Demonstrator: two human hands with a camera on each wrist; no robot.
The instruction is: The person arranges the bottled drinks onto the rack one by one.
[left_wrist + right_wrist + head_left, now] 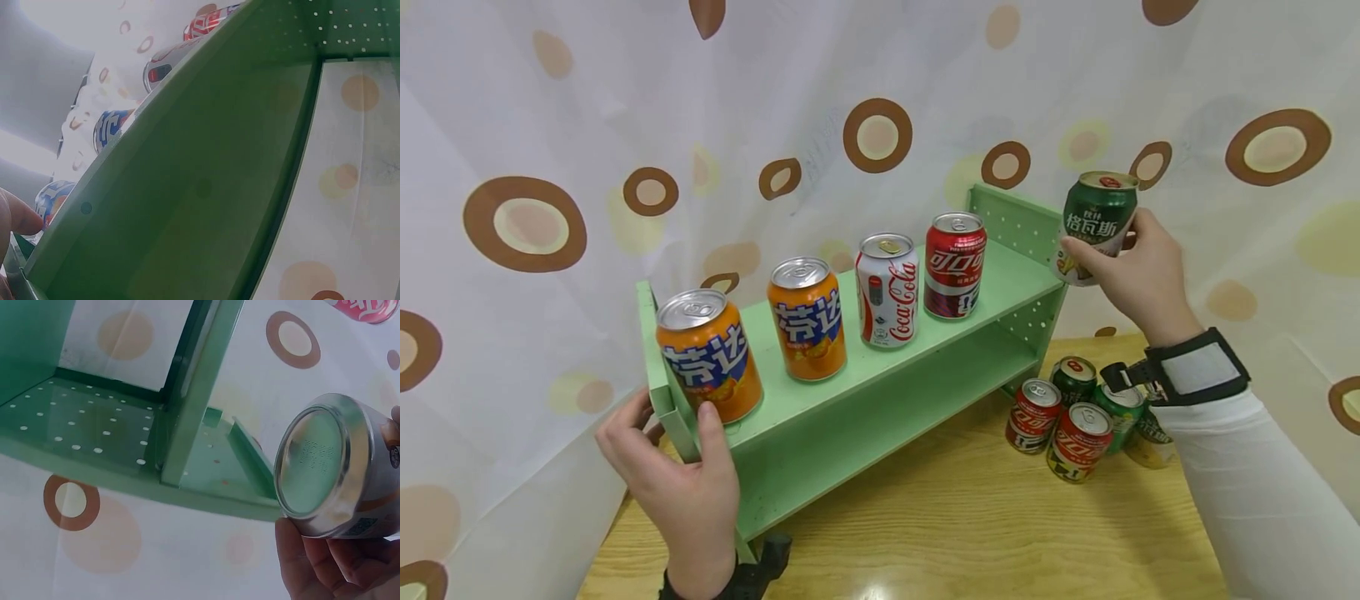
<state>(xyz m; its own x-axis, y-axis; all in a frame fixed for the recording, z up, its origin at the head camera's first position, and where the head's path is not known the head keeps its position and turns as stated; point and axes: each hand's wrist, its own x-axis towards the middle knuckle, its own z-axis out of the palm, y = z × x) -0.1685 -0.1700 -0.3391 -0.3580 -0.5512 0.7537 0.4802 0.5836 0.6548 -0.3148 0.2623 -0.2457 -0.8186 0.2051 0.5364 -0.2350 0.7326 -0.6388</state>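
In the head view my right hand (1142, 279) grips a green and white drink can (1099, 218) in the air by the right end of a green two-tier shelf (850, 392). The can's metal base (312, 464) shows in the right wrist view. My left hand (681, 487) grips the shelf's left side panel (658, 392); its thumb lies against the leftmost orange Fanta can (707, 354). Along the top board stand a second orange can (807, 321), a white Coca-Cola can (887, 292) and a red cola can (955, 267).
On the wooden table (925, 517), right of the shelf, several red and green cans (1078, 442) stand close together. A patterned white curtain (790, 75) hangs behind. The shelf's end panels rise above the top board.
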